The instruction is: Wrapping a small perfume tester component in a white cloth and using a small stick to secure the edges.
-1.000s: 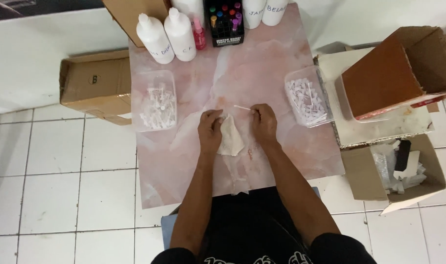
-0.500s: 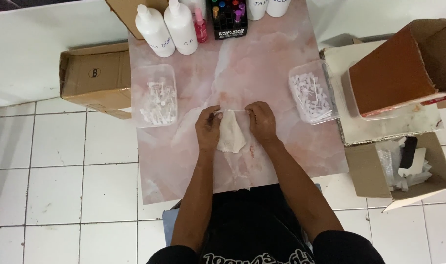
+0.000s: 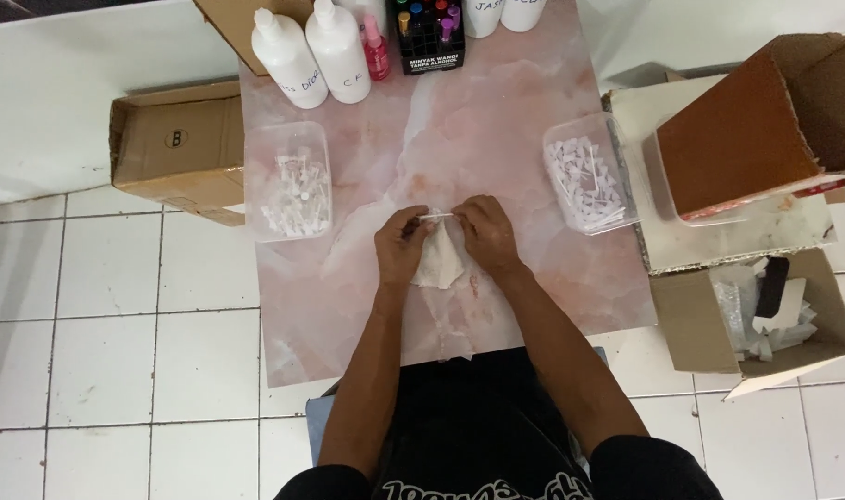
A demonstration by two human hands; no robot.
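- Centre of frame, on the pink marbled tabletop [image 3: 524, 287]: both hands meet over a pale crumpled cloth [image 3: 438, 261].
- Left hand [image 3: 402, 248], centre-left, fingers curled shut, pinching the left end of a thin white stick [image 3: 437, 216].
- Right hand [image 3: 486, 233], centre-right, likewise closed in a pinch on the stick's right end.
- Stick's long axis runs left to right across the frame, nearly level, spanning the gap between the two sets of fingertips. Only the short middle stretch shows; what the ends look like under the fingers cannot be told.
- Stick sits at the upper edge of the cloth, toward the top of the frame from both palms. Cannot tell whether it touches the cloth or hangs just above it.
- Neither hand is nearer: each has one end, so the stick lies square between them.
- Cloth lies flat-ish between and below the wrists, partly under both hands, tapering toward the bottom of the frame.
- Left of the hands, mid-left of the tabletop: clear tub [image 3: 289, 181] of small white pieces, well apart from the left hand.
- Right of the hands: second clear tub [image 3: 589, 176] of white bits at the table's right edge, near the right hand but not touching.
- Top of frame: two white bottles [image 3: 311, 46], a small pink bottle [image 3: 376, 51], a black rack of coloured vials [image 3: 429, 32].
- Off the table: cardboard box [image 3: 177, 148] at upper left on the floor, open carton [image 3: 765, 315] with white scraps at lower right.
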